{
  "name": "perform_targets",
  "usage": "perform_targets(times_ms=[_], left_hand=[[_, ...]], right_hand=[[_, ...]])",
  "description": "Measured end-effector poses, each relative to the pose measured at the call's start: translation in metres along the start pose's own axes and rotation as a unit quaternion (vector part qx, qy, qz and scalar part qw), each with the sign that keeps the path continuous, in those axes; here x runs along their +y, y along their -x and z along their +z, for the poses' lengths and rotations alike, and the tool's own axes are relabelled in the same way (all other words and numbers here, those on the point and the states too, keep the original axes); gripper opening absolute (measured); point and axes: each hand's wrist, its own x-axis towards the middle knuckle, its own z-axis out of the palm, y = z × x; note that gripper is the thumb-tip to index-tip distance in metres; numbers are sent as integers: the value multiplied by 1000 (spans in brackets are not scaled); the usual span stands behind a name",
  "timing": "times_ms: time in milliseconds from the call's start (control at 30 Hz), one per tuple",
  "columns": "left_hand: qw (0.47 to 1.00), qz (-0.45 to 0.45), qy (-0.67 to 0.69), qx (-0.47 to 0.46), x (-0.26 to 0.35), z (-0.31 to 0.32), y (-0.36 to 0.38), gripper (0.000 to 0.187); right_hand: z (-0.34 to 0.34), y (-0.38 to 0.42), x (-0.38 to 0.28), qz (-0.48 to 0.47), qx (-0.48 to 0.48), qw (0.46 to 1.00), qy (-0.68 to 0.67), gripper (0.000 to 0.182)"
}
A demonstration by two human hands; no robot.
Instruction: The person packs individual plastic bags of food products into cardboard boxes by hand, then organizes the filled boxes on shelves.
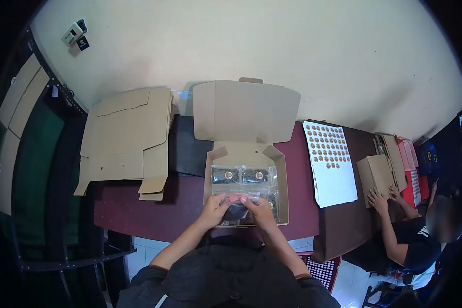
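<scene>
Head: hands (215, 211) (261, 211), pouch (236, 211) near box edge (284, 213).

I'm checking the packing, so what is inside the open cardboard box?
Inside the open box are clear bags of dark contents; two at the back show round stickers. The hands and the bag they hold hide what lies beneath.
</scene>
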Motion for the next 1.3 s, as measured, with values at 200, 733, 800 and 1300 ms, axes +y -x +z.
perform_targets(times_ms=[200,733,800,1300], left_hand=[[998,-14,-24,-60,15,-9,2,32],[855,292,-410,123,92,-14,7,7],[857,286,-410,122,93,-14,9,8],[917,215,-335,-34,75,-18,4,6]], right_hand=[[-20,2,-11,-2,-111,993,49,36],[6,16,-78,-285,-38,928,237,14],[0,16,-72,-305,-10,918,253,14],[10,30,-63,-215,-63,947,230,15]])
